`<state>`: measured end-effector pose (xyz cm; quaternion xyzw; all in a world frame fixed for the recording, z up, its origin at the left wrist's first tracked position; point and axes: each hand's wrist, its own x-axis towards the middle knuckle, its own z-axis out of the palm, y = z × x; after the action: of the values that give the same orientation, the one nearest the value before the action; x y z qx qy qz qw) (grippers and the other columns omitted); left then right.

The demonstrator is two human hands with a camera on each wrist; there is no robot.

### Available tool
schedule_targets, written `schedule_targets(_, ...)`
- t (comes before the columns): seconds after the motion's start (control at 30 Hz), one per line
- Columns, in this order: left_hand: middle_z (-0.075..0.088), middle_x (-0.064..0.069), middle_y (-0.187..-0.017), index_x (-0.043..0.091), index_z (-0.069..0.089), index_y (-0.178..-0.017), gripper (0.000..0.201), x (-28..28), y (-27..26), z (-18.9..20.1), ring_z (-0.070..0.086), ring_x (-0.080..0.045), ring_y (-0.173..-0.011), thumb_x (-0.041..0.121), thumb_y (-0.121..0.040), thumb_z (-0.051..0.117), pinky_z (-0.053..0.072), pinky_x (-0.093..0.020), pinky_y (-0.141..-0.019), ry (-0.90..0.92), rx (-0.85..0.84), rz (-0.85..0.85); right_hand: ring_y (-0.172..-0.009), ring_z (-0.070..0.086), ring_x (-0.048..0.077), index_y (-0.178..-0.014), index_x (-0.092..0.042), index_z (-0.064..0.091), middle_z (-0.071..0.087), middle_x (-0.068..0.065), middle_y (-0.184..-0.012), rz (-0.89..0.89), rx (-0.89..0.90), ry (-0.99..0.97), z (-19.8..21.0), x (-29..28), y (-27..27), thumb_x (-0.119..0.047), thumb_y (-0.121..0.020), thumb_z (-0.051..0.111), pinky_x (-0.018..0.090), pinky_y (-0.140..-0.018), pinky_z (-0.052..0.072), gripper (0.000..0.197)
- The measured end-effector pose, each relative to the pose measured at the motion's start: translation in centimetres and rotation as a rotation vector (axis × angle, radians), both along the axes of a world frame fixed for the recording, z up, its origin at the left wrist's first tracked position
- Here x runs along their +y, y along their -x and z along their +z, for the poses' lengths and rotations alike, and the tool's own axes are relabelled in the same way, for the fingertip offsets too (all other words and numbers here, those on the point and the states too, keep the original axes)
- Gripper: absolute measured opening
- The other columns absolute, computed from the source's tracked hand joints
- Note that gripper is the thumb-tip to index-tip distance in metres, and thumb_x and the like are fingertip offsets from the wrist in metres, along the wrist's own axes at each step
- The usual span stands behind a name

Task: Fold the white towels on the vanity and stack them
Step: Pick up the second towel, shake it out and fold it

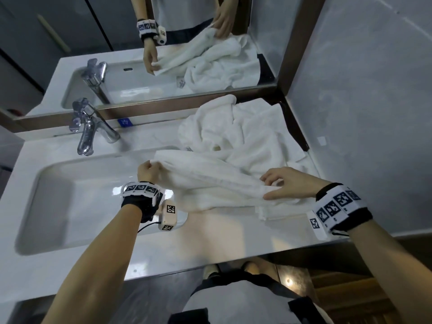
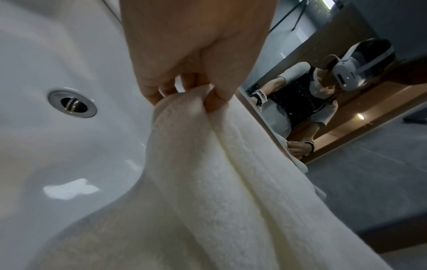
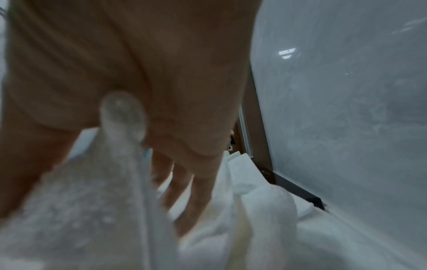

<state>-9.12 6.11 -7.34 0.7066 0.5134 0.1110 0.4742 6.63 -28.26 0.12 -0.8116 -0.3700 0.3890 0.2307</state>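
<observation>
Both arms reach forward, left grip point(image 1: 147, 170) pinched closed, right grip point(image 1: 284, 184) fingers curled, thumb extended.

The right hand point(image 3: 143, 102) grips a blurred white towel point(image 3: 97, 210) beside a grey wall point(image 3: 346, 109).

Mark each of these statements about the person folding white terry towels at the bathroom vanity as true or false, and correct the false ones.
1. The left hand pinches one end of the stretched white terry towel. True.
2. The right hand is empty. False: it grips the towel's other end.
3. The chrome tap is running water. False: no water shows.
4. A rumpled heap of white towels lies by the mirror corner. True.
5. A neat stack of folded towels stands in the white basin. False: no stack shows.
</observation>
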Motion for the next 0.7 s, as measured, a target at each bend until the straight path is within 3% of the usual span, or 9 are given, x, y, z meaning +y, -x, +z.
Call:
schedule_targets(0.07,0.047,-0.013,-0.084,0.003,0.055,-0.083,0.01,0.1,0.4,-0.3,0.039,-0.018,-0.084,0.004,-0.089,0.048,0.032,-0.027,-0.068,0.03,-0.053,0.019,-0.092,0.059,-0.005,-0.076,-0.035,0.067,0.06,-0.024,-0.107,0.022,0.043,-0.054,0.4,0.0,0.7,-0.037,-0.073,0.076,0.015,-0.084,0.044,0.01)
schedule_targets(0.13,0.048,-0.013,-0.084,0.003,0.055,-0.083,0.01,0.0,0.6,-0.5,0.039,-0.018,-0.084,0.004,-0.089,0.048,0.032,-0.026,-0.071,0.035,-0.061,0.015,-0.083,0.063,0.002,-0.076,-0.034,0.068,0.067,-0.016,-0.092,0.061,0.123,-0.057,0.7,0.2,1.4,-0.04,-0.078,0.071,0.022,-0.08,0.045,0.007)
schedule_targets(0.2,0.049,-0.013,-0.085,0.004,0.055,-0.084,0.01,0.0,0.7,-0.6,0.041,-0.018,-0.084,0.005,-0.09,0.047,0.032,-0.026,-0.074,0.035,-0.057,0.014,-0.073,0.061,0.007,-0.075,-0.035,0.064,0.067,-0.011,-0.078,0.122,0.191,0.011,0.7,0.6,1.8,-0.039,-0.084,0.064,0.027,-0.075,0.045,0.01)
schedule_targets(0.3,0.049,-0.013,-0.086,0.004,0.055,-0.085,0.01,0.0,0.8,-0.7,0.041,-0.019,-0.084,0.005,-0.091,0.046,0.031,-0.025,-0.074,0.036,-0.06,0.007,-0.068,0.051,0.003,-0.082,-0.035,0.056,0.056,-0.016,-0.076,0.194,0.114,0.17,-0.2,0.7,1.6,-0.037,-0.091,0.055,0.021,-0.069,0.038,0.01)
schedule_targets(0.37,0.048,-0.014,-0.087,0.004,0.055,-0.085,0.01,0.2,0.8,-0.8,0.041,-0.019,-0.085,0.005,-0.091,0.046,0.032,-0.026,-0.074,0.042,-0.075,0.008,-0.079,0.052,0.005,-0.091,-0.025,0.054,0.055,-0.017,-0.083,0.113,-0.034,0.144,-0.9,0.5,1.2,-0.031,-0.094,0.053,0.02,-0.071,0.037,0.007)
schedule_targets(0.47,0.048,-0.014,-0.087,0.006,0.055,-0.086,0.01,0.4,0.9,-1.1,0.041,-0.019,-0.085,0.006,-0.091,0.046,0.032,-0.028,-0.074,0.045,-0.084,0.002,-0.09,0.059,0.011,-0.099,-0.015,0.064,0.065,-0.008,-0.094,-0.115,-0.182,-0.028,-1.5,-0.3,0.7,-0.023,-0.09,0.06,0.024,-0.082,0.045,0.013)
schedule_targets(0.57,0.048,-0.013,-0.087,0.007,0.055,-0.086,0.009,0.5,0.9,-1.3,0.041,-0.019,-0.085,0.008,-0.091,0.047,0.033,-0.029,-0.074,0.063,-0.089,-0.009,-0.08,0.054,0.007,-0.104,-0.019,0.064,0.057,-0.012,-0.085,-0.235,-0.328,-0.111,-1.9,-0.7,0.5,-0.024,-0.087,0.065,0.019,-0.073,0.04,0.017)
schedule_targets(0.7,0.057,-0.013,-0.094,0.008,0.059,-0.093,0.009,0.6,1.0,-1.2,0.05,-0.023,-0.091,0.012,-0.088,0.054,0.044,-0.038,-0.083,0.168,-0.112,-0.02,-0.068,0.05,0.003,-0.102,-0.02,0.06,0.052,-0.01,-0.075,-0.291,-0.337,-0.154,-2.4,-0.9,0.9,-0.031,-0.08,0.072,0.014,-0.063,0.037,0.027)
